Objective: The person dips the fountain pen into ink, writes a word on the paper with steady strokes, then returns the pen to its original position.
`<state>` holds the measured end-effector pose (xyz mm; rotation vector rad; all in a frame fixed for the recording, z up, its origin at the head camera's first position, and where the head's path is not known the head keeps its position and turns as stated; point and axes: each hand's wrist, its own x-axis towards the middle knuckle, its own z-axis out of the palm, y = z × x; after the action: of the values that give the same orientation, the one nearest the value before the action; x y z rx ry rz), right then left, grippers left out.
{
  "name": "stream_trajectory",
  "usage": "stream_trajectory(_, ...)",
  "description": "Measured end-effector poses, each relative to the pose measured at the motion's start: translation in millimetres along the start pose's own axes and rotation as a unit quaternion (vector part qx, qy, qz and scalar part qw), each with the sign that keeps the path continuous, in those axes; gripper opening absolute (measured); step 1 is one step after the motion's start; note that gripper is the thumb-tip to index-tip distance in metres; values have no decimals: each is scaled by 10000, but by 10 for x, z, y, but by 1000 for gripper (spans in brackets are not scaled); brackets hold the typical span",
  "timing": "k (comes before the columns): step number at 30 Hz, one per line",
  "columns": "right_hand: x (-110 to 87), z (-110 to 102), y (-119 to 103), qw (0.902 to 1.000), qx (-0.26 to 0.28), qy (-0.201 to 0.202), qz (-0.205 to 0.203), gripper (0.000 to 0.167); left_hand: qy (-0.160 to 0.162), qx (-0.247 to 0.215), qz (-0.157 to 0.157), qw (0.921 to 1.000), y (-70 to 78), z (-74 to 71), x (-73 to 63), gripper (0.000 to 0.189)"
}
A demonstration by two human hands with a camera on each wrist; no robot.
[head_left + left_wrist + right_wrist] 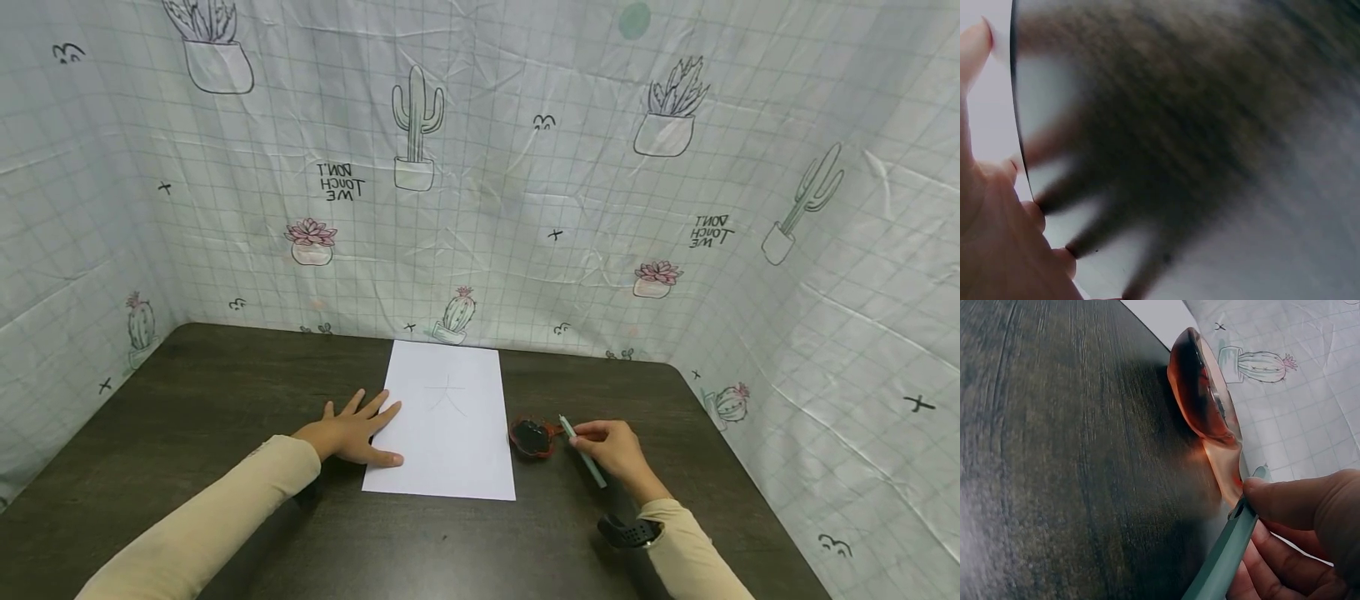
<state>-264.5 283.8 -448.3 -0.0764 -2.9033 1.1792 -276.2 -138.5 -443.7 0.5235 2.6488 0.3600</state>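
Note:
A white sheet of paper [442,450] lies on the dark table, with thin lines crossing near its top like a written character. My left hand [352,433] rests with spread fingers on the paper's left edge; the left wrist view shows its fingertips [1034,215] touching down. Beside the paper's right edge sits a reddish, see-through dish [532,438] with a short handle and a black inside. My right hand [613,450] pinches a slim pale green pen [1225,556] between thumb and fingers. The pen's far end is close by the dish handle [1225,469]; whether they touch I cannot tell.
Behind the table [247,375] and along both sides hangs a white grid-patterned cloth [495,225] with printed cacti. A black band [630,531] is on the right wrist. The paper's far edge nearly meets the back cloth.

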Motion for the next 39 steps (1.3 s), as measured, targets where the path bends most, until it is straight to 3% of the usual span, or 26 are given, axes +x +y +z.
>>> stream_trajectory(39, -2, -54, 26, 9996, -93, -273, 3, 28, -40, -83, 93, 9999, 40, 0, 29, 99)
